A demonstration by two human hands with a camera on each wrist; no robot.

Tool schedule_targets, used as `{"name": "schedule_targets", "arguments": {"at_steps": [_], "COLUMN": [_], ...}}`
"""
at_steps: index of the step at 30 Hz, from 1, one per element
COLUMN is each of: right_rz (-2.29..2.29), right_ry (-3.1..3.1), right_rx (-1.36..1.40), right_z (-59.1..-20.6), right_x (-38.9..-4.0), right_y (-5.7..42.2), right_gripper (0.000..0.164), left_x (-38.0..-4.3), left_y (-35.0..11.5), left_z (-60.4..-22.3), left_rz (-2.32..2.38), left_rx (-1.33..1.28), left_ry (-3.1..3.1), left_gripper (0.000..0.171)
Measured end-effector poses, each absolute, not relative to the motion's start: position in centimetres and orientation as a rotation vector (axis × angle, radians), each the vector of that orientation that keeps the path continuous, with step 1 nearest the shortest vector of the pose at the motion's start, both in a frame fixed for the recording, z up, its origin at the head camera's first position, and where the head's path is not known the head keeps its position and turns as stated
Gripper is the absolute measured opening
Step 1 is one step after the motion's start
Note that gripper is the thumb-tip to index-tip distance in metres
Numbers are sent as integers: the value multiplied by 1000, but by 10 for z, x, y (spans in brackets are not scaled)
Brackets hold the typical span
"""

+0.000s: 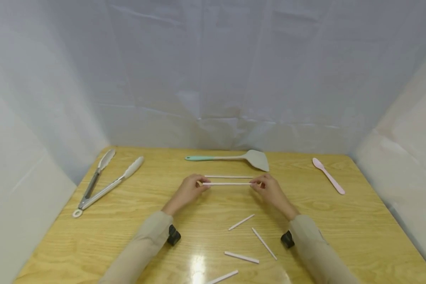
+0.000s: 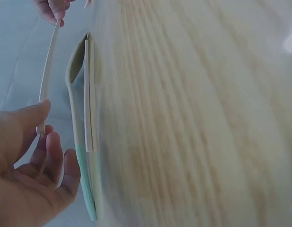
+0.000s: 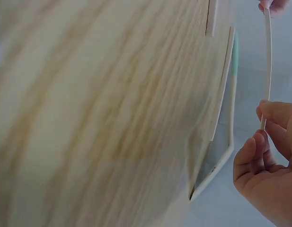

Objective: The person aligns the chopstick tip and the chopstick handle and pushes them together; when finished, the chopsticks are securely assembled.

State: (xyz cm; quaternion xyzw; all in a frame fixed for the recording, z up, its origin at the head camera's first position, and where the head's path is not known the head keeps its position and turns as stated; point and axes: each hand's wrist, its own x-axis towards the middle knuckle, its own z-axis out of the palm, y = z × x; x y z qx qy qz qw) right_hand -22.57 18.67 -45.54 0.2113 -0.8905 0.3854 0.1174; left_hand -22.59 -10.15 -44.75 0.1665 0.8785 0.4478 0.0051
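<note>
Left hand and right hand pinch a pale stick by its ends

On the near side of the wooden table, four loose sticks lie apart at differing slants, the nearest cut off by the lower edge of the head view. Beige sleeves reach in from near left and near right, a black device at each cuff. Beyond the loose sticks, each hand grips one end of the pale stick between thumb and fingers; it runs left to right, raised off the table. Just beyond, another stick lies roughly parallel. Metal tongs lie spread at left, a pink spoon at right. Near the far edge lies a spatula, blade to the right, before a pale sheet.
</note>
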Motion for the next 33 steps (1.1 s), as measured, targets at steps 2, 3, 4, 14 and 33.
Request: {"name": "schedule_targets", "arguments": {"at_steps": [2,3,4,14,33], "right_rz": [1126,1121,1118,1204,1251], "right_ry": [-2682,-2714,-2741,-2791,-2870], "right_rx": [564,537,515,484,390], "right_z": [-455,-455,-455,-463,-469], "right_x": [-230,-232,-234,-249,-261], "right_y": [186,185,184,182,177], "right_gripper": [15,13,13,12,15], "left_x": [-229,-231,-232,-242,-256], "left_y": [-101,-101,-100,-99,-97], "left_z": [-449,-450,-451,-461,-468], "left_rz": [1394,1390,1389,1374,1278], "left_rx": [504,491,479,431,491], "left_ry": [2755,2756,2755,2750,2803], "left_gripper": [17,17,17,14,12]}}
